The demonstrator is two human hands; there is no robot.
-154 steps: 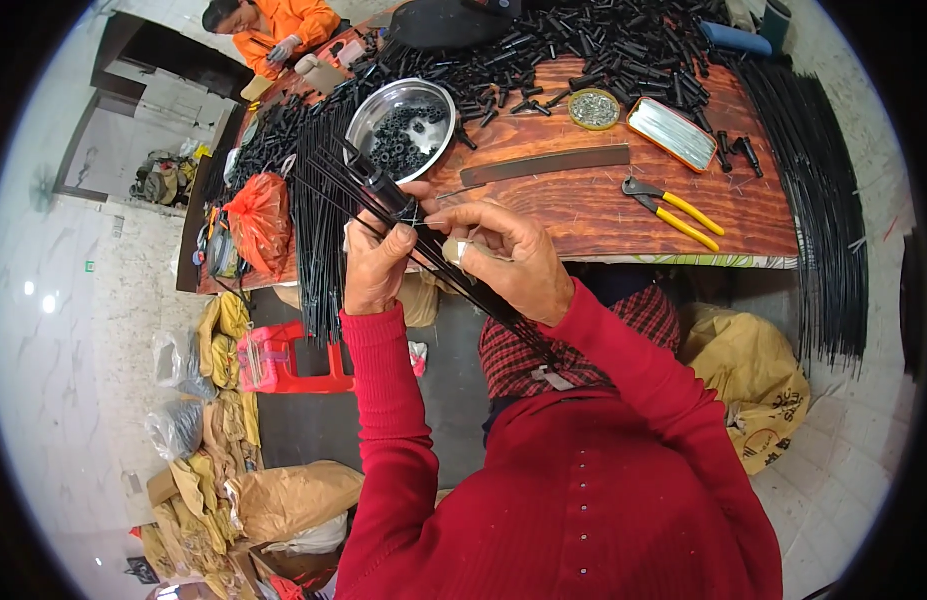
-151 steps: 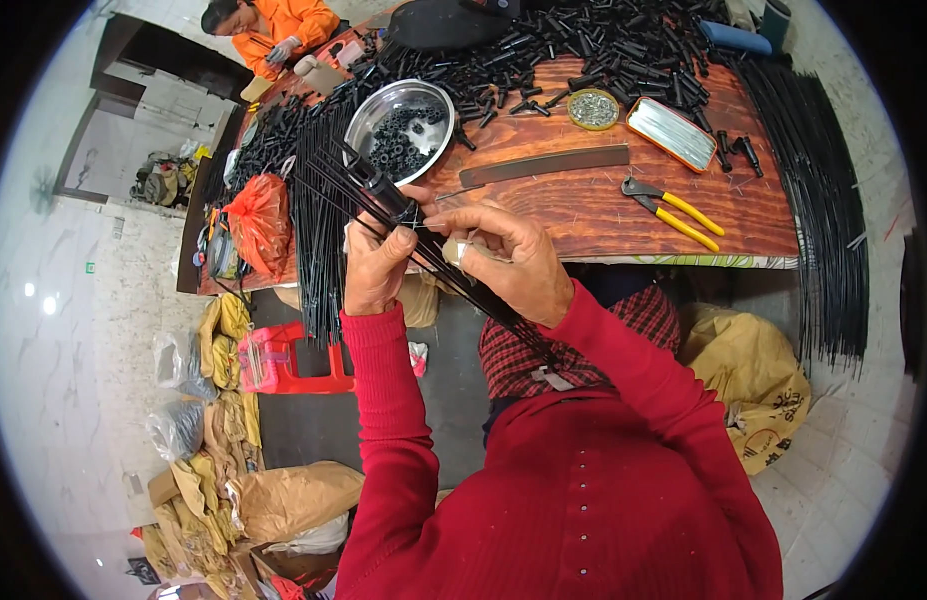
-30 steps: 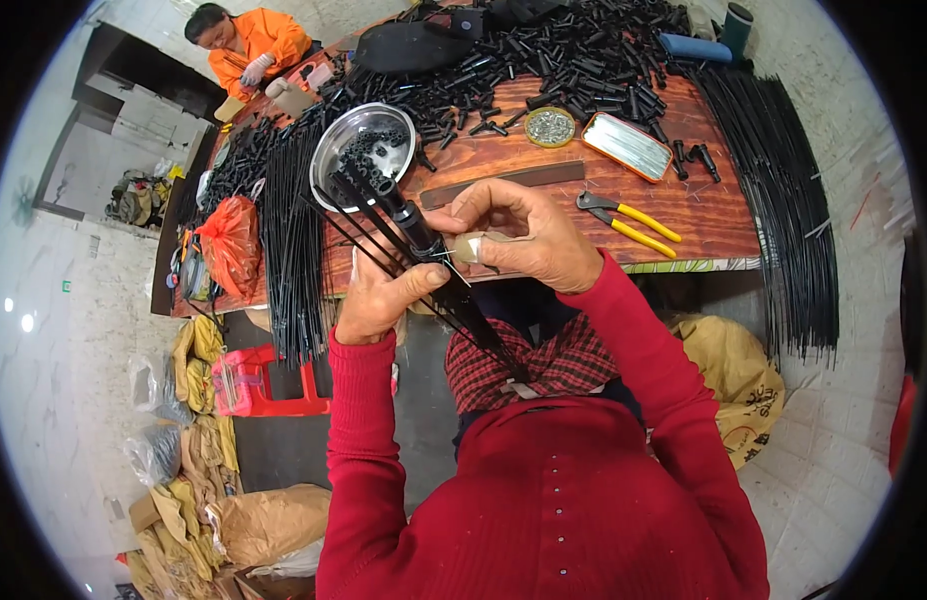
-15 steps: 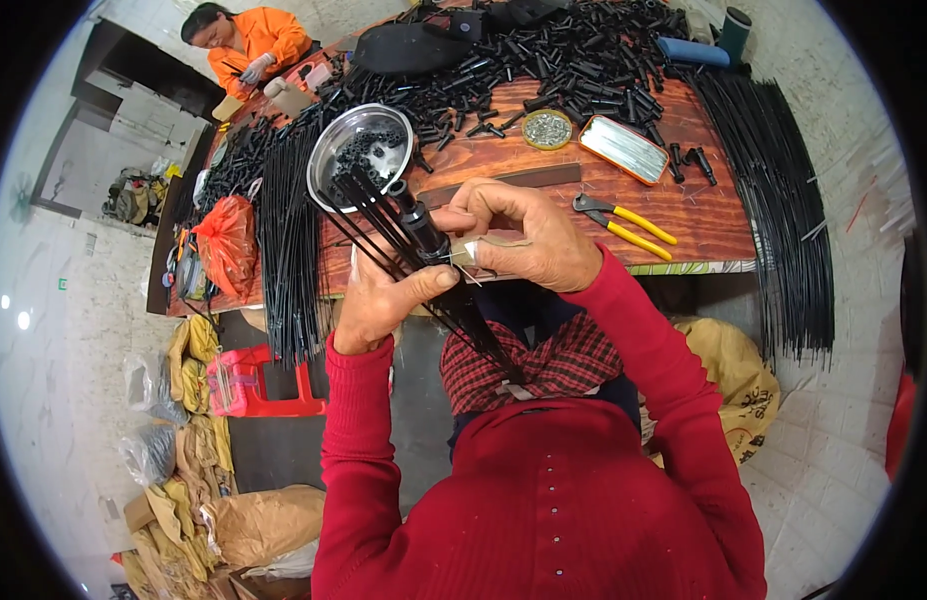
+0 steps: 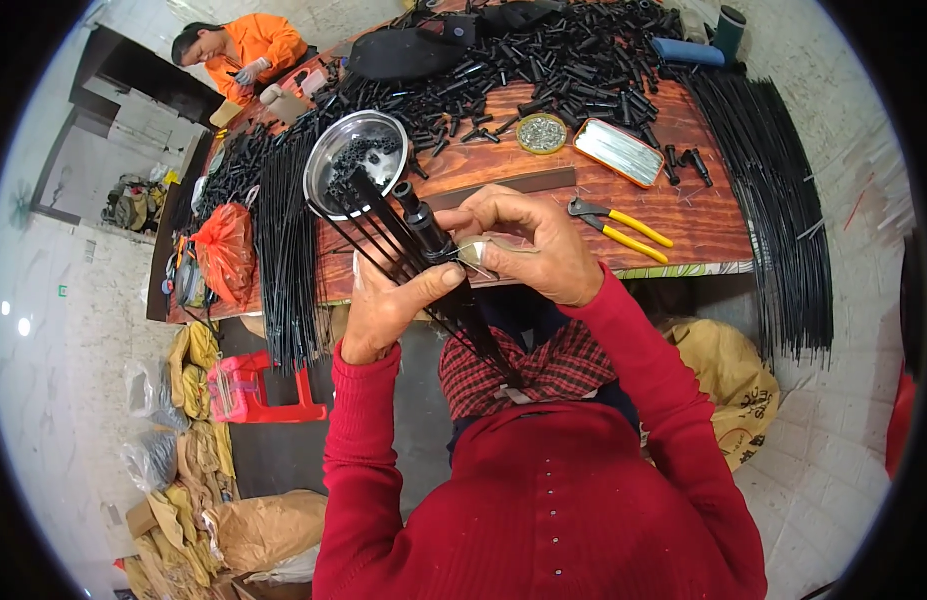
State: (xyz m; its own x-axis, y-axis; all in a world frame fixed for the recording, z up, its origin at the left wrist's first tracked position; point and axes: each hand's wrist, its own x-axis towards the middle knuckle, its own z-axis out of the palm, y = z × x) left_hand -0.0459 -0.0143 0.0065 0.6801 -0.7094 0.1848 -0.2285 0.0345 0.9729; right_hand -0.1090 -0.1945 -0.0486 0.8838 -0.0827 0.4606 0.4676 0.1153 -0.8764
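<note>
Head: left hand (image 5: 393, 308) grips black rods (image 5: 382, 218) and tube (image 5: 424, 230); right hand (image 5: 545, 245) pinches thin wire (image 5: 474, 267) beside them (pliers (image 5: 640, 228) right of that grip).

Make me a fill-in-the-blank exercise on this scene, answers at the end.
The bare left hand holds a bundle of long thin rods coloured ____.
The dark-headed metal pliers have ____ handles.
The round silver metal bowl stands to the ____ of those pliers.
Another person at the upper left is dressed in ____.
Missing words: black; yellow; left; orange.
</note>
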